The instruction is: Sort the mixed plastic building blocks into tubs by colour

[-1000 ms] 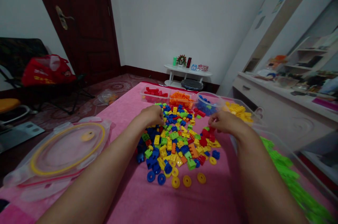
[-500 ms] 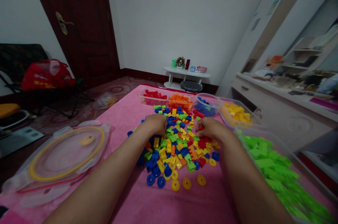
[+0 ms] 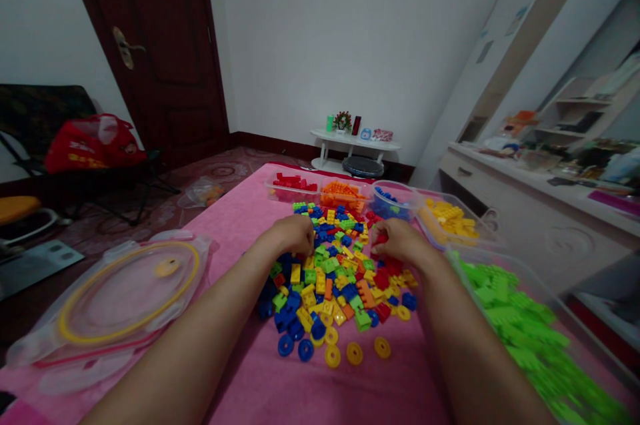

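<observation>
A mixed heap of toy building bricks (image 3: 330, 271) in blue, yellow, green, orange and red is spread over a pink cloth (image 3: 320, 385). At the heap's left side, my left hand (image 3: 295, 235) reaches down with curled fingers; what they hold is hidden behind the hand. My right hand (image 3: 397, 241), at the right side, pinches a red brick (image 3: 381, 238) between thumb and fingers. More red bricks (image 3: 383, 278) lie under its wrist. Yellow wheels (image 3: 355, 353) and blue wheels (image 3: 306, 349) lie at the near edge of the heap.
Clear containers hold red bricks (image 3: 295, 181), orange bricks (image 3: 343, 195), blue bricks (image 3: 393, 205), yellow bricks (image 3: 453, 218) and green bricks (image 3: 525, 325), along the back and right. Stacked clear lids (image 3: 125, 298) lie at left. A white drawer cabinet (image 3: 495, 191) stands beyond the right side.
My right hand now shows a red brick more plainly between its fingers, slightly higher. My left hand has barely shifted, fingers still down in the heap. The view tilts slightly.
</observation>
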The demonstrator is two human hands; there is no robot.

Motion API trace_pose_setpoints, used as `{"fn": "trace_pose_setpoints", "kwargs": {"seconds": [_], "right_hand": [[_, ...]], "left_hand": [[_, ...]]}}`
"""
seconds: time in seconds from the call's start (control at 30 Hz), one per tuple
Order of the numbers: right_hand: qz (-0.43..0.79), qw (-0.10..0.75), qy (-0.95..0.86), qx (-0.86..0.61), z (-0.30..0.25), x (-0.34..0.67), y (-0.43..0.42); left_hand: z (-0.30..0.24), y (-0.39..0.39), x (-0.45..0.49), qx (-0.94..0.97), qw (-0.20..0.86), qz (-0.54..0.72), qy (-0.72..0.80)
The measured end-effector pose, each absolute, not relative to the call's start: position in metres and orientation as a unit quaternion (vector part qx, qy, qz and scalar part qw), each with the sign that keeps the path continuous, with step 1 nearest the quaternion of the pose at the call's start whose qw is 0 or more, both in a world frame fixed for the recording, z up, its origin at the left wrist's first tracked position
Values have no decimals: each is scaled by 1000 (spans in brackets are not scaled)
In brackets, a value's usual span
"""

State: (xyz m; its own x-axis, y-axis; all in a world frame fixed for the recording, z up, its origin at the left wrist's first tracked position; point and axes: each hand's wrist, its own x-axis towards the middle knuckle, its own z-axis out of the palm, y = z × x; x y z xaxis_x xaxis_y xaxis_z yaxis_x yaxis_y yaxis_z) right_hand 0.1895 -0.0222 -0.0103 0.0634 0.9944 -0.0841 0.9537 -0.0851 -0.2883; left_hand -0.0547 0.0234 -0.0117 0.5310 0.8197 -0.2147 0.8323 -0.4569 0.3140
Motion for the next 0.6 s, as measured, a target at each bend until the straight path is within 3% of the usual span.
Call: {"fn": "trace_pose_setpoints", "kwargs": {"seconds": [0.23,0.6], "right_hand": [[136,33,-664,-735,-9,190,-22],[105,30,-667,-737,-23,189,-16]], "left_hand": [[-11,32,-67,835,212,45,506],[-5,23,-59,834,125,-63,534]]}}
